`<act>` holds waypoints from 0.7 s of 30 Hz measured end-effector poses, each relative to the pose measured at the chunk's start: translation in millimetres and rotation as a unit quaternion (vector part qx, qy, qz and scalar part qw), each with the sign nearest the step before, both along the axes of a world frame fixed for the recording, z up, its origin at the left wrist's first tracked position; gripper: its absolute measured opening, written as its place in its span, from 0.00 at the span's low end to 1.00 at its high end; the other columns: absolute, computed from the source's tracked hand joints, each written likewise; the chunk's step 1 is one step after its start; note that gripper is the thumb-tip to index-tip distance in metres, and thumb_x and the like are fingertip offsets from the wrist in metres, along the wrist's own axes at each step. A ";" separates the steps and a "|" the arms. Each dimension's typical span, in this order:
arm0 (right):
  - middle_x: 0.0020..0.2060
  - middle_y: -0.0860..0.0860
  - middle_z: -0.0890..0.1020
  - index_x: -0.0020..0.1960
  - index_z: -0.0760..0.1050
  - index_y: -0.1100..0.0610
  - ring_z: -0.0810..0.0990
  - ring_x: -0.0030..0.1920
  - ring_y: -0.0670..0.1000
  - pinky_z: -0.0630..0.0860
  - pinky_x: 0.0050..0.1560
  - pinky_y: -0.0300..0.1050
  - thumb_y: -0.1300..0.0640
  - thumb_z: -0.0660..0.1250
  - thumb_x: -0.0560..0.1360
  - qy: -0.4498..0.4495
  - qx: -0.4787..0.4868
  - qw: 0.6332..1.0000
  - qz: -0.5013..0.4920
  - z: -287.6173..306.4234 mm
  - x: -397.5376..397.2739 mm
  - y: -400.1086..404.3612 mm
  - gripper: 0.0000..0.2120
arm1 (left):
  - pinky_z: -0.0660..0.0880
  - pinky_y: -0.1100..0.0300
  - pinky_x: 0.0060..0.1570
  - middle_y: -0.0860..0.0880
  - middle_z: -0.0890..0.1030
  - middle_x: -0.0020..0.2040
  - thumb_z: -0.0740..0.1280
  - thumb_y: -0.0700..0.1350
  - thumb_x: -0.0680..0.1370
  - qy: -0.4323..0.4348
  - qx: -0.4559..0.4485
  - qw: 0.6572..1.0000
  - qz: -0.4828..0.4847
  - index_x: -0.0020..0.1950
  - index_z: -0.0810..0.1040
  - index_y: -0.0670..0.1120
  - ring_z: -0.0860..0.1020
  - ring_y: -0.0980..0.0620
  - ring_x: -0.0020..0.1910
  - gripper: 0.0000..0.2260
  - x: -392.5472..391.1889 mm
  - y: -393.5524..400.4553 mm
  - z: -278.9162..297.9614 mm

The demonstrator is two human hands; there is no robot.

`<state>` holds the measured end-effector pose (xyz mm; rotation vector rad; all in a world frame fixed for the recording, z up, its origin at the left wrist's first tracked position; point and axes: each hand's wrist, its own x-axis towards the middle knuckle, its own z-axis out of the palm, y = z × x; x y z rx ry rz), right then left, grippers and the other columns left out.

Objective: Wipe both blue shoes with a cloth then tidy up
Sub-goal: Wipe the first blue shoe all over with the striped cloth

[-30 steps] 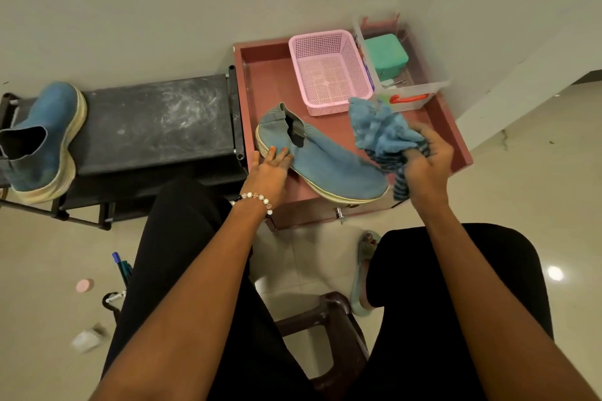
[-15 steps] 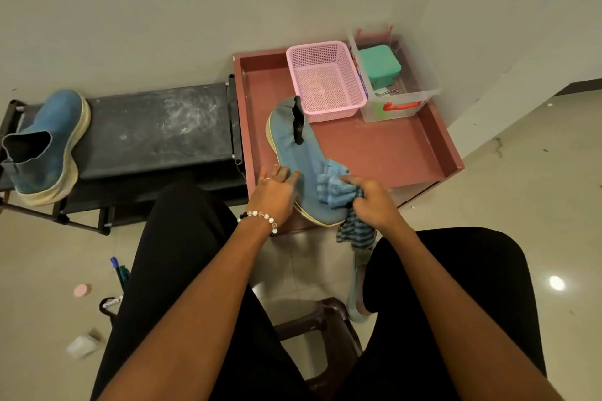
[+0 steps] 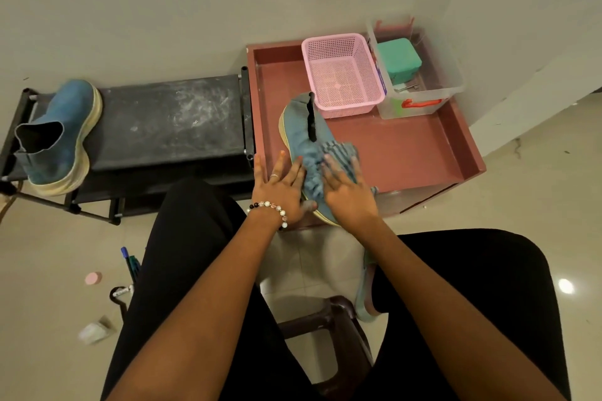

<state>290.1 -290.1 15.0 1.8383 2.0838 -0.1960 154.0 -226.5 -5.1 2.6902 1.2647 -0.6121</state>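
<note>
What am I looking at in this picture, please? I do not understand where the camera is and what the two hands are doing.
The camera sits on a person's head and looks forward and down, so you see their own arms, black trousers and the floor. There is no machine, only two bare hands.

On a reddish tray table lies one blue shoe. The right hand presses a blue striped cloth flat on the shoe. The left hand, with a bead bracelet, rests with straight fingers on the shoe's side, apparently steadying it.

Also on the tray are a pink basket and a clear box with a green item inside. The second blue shoe stands on a dark bench to the left. Small items lie on the floor; I cannot name them surely.
</note>
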 end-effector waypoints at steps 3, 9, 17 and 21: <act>0.76 0.56 0.53 0.76 0.54 0.58 0.41 0.76 0.54 0.34 0.69 0.67 0.50 0.47 0.81 -0.037 -0.034 0.999 -0.010 4.6 2.0 -11.0 0.25 | 0.25 0.31 0.61 0.55 0.41 0.78 0.43 0.74 0.72 -0.004 0.008 1.000 0.019 0.78 0.43 0.50 0.34 0.46 0.75 0.41 2.6 0.4 -3.6; 0.76 0.58 0.51 0.76 0.51 0.61 0.42 0.76 0.57 0.31 0.67 0.68 0.44 0.35 0.78 -0.070 -0.065 0.995 0.007 3.6 1.0 -12.9 0.32 | 0.24 0.31 0.58 0.54 0.40 0.78 0.50 0.75 0.70 -0.006 -0.016 0.999 0.049 0.78 0.43 0.50 0.34 0.45 0.75 0.45 9.9 -0.8 -5.1; 0.76 0.54 0.41 0.77 0.44 0.60 0.34 0.75 0.54 0.30 0.67 0.67 0.52 0.42 0.82 -0.138 -0.029 0.989 -0.035 -9.5 2.7 64.6 0.25 | 0.22 0.31 0.56 0.54 0.36 0.77 0.52 0.75 0.70 0.030 -0.065 0.993 0.090 0.77 0.36 0.50 0.32 0.46 0.75 0.47 18.4 -2.5 1.3; 0.76 0.57 0.44 0.76 0.45 0.62 0.38 0.76 0.55 0.36 0.71 0.66 0.54 0.45 0.82 -0.095 -0.042 0.995 0.003 -5.0 10.3 45.9 0.26 | 0.22 0.31 0.55 0.54 0.36 0.77 0.51 0.76 0.70 0.045 -0.054 0.994 0.080 0.77 0.39 0.51 0.31 0.46 0.74 0.46 19.4 -3.2 6.0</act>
